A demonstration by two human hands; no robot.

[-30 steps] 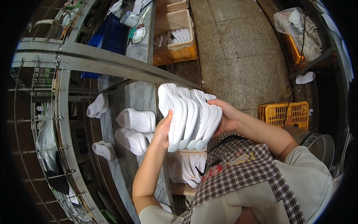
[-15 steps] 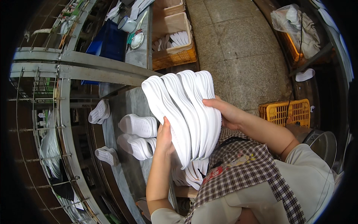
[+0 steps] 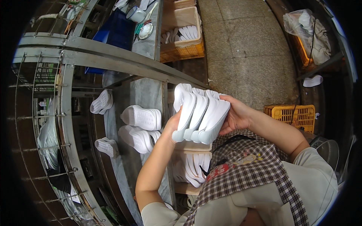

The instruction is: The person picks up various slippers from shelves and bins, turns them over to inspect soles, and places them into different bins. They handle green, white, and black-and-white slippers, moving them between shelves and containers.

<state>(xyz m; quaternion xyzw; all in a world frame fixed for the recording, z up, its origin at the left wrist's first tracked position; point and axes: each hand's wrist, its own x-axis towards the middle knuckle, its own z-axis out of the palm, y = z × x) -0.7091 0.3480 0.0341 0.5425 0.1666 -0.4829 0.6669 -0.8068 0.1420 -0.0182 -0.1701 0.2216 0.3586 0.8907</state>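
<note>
Both hands are up in front of the chest, and between them sits a stack of white shoe soles (image 3: 200, 115), a fanned bundle standing on edge, toes pointing up and away, heels down toward the checked apron (image 3: 245, 177). The left hand (image 3: 174, 124) presses flat against the bundle's left side, palm in, fingers mostly hidden behind the soles, so how far they curl I cannot tell. The right hand (image 3: 235, 115) cups the other side, fingers wrapped over the outermost sole, thumb on top near the toe end, a firm closed hold. The bundle hangs in the air above the near edge of the grey conveyor belt (image 3: 145, 92), touching nothing but the 2 hands. Just left of it, on the belt, lie finished white shoes (image 3: 142, 117) turned sole-up, 2 pairs close together, with smaller shoes (image 3: 101, 101) farther left on the same belt. Directly below the held stack, a crate of more white soles (image 3: 192, 167) stands packed on edge, just beside the person's left forearm. Farther up the line, an orange crate (image 3: 183, 47) holds another batch of soles. Off to the right, well apart on the stone floor, stands a yellow basket (image 3: 290, 115). A metal rail frame (image 3: 109, 56) arcs across the belt at upper left.
</note>
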